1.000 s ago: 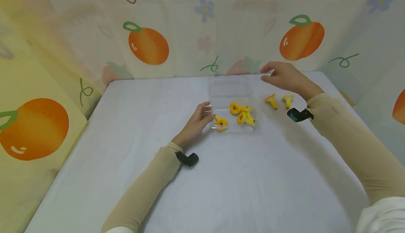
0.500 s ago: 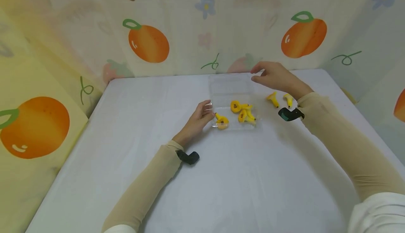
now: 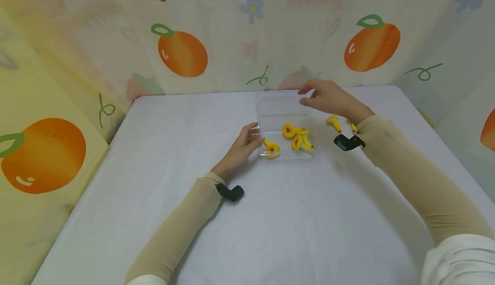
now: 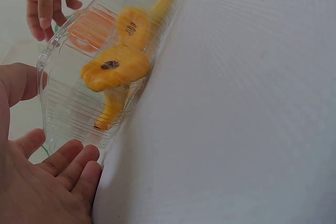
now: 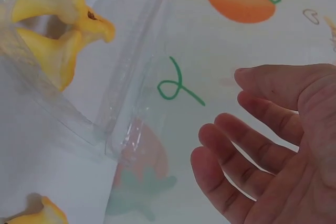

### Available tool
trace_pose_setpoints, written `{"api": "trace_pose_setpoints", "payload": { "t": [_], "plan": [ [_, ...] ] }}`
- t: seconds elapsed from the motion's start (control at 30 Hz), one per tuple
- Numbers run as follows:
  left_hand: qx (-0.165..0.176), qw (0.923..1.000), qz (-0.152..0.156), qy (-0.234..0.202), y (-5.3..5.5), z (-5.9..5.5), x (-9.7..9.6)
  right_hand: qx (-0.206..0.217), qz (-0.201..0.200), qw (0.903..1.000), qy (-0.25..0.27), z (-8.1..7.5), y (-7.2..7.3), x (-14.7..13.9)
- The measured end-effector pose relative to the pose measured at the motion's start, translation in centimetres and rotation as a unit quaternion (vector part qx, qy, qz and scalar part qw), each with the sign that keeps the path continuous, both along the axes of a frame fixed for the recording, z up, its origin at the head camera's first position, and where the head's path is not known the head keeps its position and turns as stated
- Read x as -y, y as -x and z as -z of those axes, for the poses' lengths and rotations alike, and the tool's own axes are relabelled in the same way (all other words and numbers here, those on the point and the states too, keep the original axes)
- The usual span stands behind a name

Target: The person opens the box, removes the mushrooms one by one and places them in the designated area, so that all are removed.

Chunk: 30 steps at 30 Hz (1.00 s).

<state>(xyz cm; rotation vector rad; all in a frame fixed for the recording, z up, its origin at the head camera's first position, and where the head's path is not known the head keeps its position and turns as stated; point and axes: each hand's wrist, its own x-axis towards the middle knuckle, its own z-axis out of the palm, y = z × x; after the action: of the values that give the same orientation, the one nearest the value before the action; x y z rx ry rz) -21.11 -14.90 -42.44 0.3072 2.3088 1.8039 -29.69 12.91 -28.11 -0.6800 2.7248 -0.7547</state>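
A clear plastic box [image 3: 285, 151] stands on the white table with its lid [image 3: 274, 104] folded back toward the wall. In it lie several yellow trumpet-shaped pieces [image 3: 288, 130] with ruffled tops and dark stem tips. At the box's left side is my left hand [image 3: 241, 147]; its extended fingers [image 4: 79, 163] lie along the outer wall, and another digit overlaps the rim. Over the lid's right back corner hovers my right hand [image 3: 328, 98]. The right wrist view shows its fingers [image 5: 226, 156] loosely bent and holding nothing, apart from the plastic.
Two more yellow pieces lie right of the box: one piece [image 3: 334, 123] in plain sight, the other piece [image 3: 353, 127] partly hidden by my right wrist. A fruit-printed cloth [image 3: 228, 48] hangs behind the table. Each wrist wears a black camera mount [image 3: 230, 192].
My right hand has moved left, from above the loose pieces to over the lid's back corner. My left hand and the box stay put.
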Motion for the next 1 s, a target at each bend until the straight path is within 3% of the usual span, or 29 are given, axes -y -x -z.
{"api": "trace_pose_setpoints", "payload": {
  "t": [0.43, 0.73, 1.0],
  "plan": [
    [0.004, 1.0, -0.001, 0.004, -0.1, -0.2, -0.1, 0.004, -0.037, 0.9991, 0.02, 1.7, -0.3, 1.1],
    [-0.002, 1.0, 0.003, 0.0, -0.1, -0.1, 0.0, 0.026, -0.038, 0.9989, 0.01, 2.8, -0.4, 1.3],
    [-0.004, 1.0, -0.001, 0.001, -0.2, -0.2, -0.1, 0.013, -0.06, 0.9981, 0.003, 3.4, -0.2, 1.7]
  ]
}}
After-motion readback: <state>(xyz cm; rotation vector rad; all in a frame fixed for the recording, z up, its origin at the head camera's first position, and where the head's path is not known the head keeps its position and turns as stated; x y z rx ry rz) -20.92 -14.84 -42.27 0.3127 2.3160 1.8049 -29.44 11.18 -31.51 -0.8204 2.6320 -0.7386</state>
